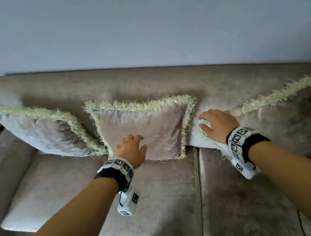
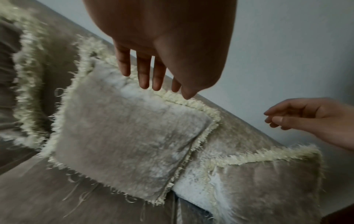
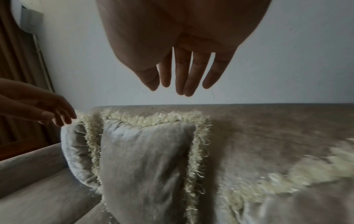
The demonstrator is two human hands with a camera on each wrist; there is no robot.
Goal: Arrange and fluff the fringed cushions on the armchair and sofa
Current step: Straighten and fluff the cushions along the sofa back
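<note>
Three beige velvet cushions with cream fringe stand along the taupe sofa [image 1: 144, 82]: middle cushion [image 1: 148, 131] under left hand [image 1: 133, 148], right cushion [image 1: 287, 122] beside right hand [image 1: 217, 126]. Fingers relaxed, apart, gripping nothing. Probably mostly arranged; armchair unseen.

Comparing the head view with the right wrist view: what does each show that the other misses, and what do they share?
Head only: the whole row of three, including the left beige velvet cushion with cream fringe, plus both marker-covered wristbands.
Right wrist only: brown curtains past the sofa's end.
Both: the middle fringed cushion upright against the beige velvet sofa backrest, the open left hand and open right hand, neither gripping anything.
</note>
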